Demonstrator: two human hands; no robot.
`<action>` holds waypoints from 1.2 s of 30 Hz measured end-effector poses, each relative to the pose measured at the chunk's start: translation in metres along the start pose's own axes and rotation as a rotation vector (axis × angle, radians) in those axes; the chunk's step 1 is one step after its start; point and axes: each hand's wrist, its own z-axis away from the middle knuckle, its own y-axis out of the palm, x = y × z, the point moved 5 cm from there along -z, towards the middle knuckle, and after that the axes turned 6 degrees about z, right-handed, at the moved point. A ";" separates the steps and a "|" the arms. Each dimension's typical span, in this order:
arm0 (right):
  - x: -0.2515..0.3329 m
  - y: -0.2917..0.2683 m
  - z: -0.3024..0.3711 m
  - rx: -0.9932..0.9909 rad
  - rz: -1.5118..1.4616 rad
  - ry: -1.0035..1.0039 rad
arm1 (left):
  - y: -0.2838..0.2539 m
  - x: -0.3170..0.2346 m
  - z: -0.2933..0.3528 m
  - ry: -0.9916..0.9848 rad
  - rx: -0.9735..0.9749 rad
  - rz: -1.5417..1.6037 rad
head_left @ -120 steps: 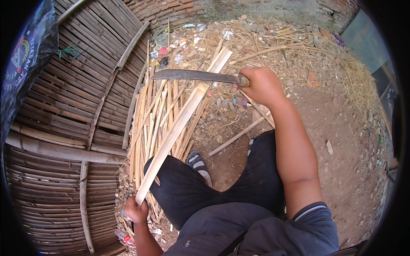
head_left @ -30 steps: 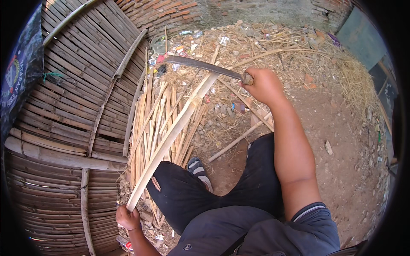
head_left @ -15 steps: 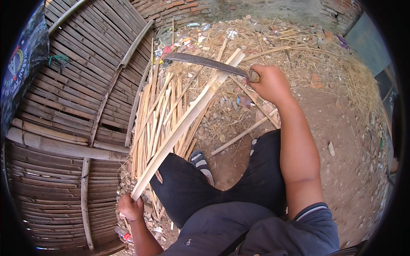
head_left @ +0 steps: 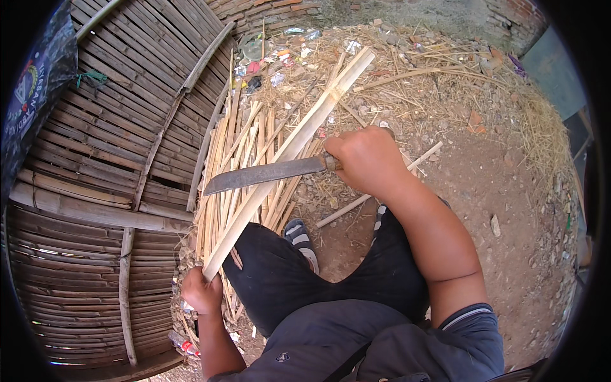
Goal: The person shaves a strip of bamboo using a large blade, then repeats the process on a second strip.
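Observation:
My left hand (head_left: 203, 290) is closed round the near end of a long, pale split-bamboo strip (head_left: 299, 137). The strip slants up and away to the right, past my left knee, and its far end is free. In my right hand (head_left: 364, 158) is the handle of a machete (head_left: 267, 176), gripped with the fingers wrapped round it. Its dark, curved blade points left and lies across the middle of the strip. Whether the edge touches the bamboo I cannot tell. Under the strip, a pile of thin bamboo slats (head_left: 219, 169) lies on the ground beside my left foot.
A slatted bamboo wall (head_left: 114, 140) stands close on my left. A loose stick (head_left: 344, 211) lies between my feet. Straw and litter (head_left: 407, 67) cover the ground ahead, up to a brick wall (head_left: 273, 11). Bare dirt (head_left: 503, 191) stretches to my right.
The machete has come nearer to me along the strip, from close to its far end to its middle. The strip's far end has swung slightly upward; my left hand has shifted a little right.

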 end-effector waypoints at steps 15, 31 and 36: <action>-0.020 -0.002 0.002 0.115 0.010 0.151 | -0.005 -0.005 -0.012 0.049 0.002 -0.077; -0.034 -0.003 0.004 0.222 0.012 0.252 | -0.009 0.004 -0.016 0.066 0.054 -0.123; 0.005 0.009 0.004 0.285 -0.042 0.069 | -0.013 -0.005 -0.026 0.046 0.088 -0.112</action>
